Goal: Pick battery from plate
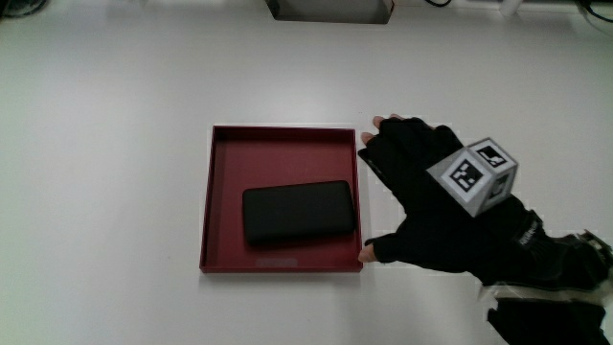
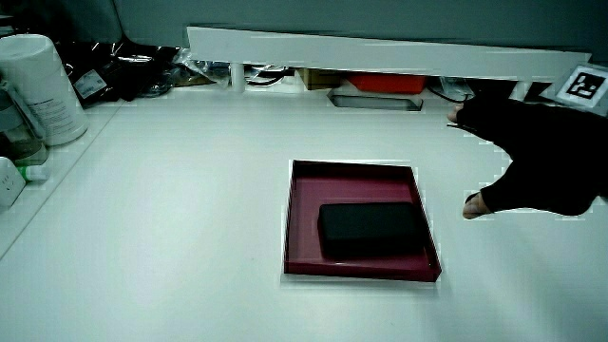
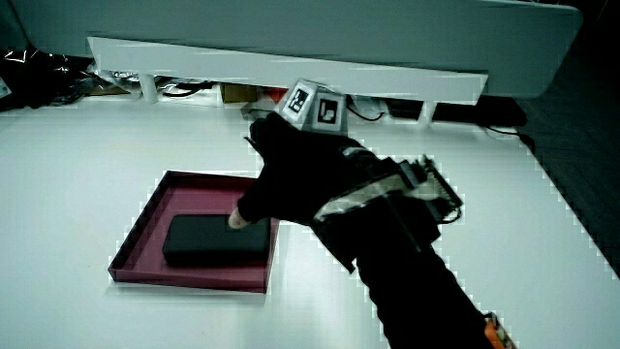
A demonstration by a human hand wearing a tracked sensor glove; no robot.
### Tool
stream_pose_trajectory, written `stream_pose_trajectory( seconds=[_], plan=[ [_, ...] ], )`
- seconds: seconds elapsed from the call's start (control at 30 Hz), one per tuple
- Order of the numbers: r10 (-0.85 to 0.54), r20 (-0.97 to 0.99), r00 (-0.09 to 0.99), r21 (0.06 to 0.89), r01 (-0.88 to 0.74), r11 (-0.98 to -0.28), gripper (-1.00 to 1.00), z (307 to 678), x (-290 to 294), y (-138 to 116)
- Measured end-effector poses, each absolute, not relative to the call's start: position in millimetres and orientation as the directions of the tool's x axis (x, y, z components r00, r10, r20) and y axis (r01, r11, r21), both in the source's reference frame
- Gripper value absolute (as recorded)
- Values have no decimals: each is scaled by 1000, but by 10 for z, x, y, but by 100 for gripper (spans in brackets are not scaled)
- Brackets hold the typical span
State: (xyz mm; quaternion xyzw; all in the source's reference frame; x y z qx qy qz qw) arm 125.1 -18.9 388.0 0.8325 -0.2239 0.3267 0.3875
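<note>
A flat black battery (image 1: 297,212) lies in the dark red square plate (image 1: 215,192), in the part of it nearer to the person. The gloved hand (image 1: 407,187), with a patterned cube on its back, hovers beside the plate's edge and holds nothing. Its fingers are spread, and its thumb is close to the plate's near corner. Both side views show the battery (image 2: 369,228) (image 3: 208,239) resting in the plate (image 2: 302,209) (image 3: 145,218). In a side view the hand (image 2: 532,161) stays just off the plate. In a side view the hand (image 3: 291,174) covers one end of the battery.
A low white partition (image 2: 380,52) runs along the table's edge farthest from the person, with cables and a red item (image 2: 385,84) under it. A white cylindrical container (image 2: 38,90) stands at the table's side edge. A grey object (image 1: 330,10) sits farther from the person than the plate.
</note>
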Motion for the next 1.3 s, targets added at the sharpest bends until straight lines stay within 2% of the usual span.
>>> stream_pose_trajectory(
  seconds=[0.23, 0.43, 0.47, 0.7, 1.3],
  plan=[
    [-175, 642, 746, 565, -615, -550, 0, 4173, 919, -284],
    [-179, 624, 761, 606, -616, -503, 0, 4580, 661, -294],
    [-230, 573, 787, 586, -589, -557, 0, 4516, 611, -291],
    [-192, 543, 818, 654, -555, -514, 0, 4913, 411, -281],
    [-142, 491, 859, 739, -498, -454, 0, 5463, 241, -183]
  ],
)
